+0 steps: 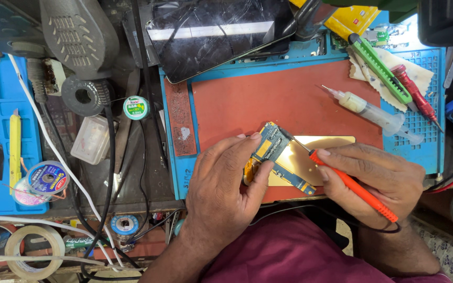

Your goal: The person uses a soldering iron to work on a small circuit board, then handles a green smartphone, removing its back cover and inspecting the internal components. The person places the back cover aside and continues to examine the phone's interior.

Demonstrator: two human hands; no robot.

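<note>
Orange and slim, the soldering iron (353, 186) is sitting in the right hand (376, 181), whose fingers are closing around its handle like a pen while the metal tip is reaching up-left onto the circuit board (279, 157). The left hand (226, 181) is grasping that blue board between thumb and fingertips, tilting it over a shiny gold plate (326, 152) that is lying near the front edge of the red mat (268, 99). Further back on the mat, toward its right edge, a clear syringe (368, 110) is lying at a slant. Beyond it, at the back right corner, a green utility knife (381, 68) and a red screwdriver (418, 97) are resting on a pale cloth (420, 73). A cracked dark tablet (216, 31) is overhanging the mat's back edge.
</note>
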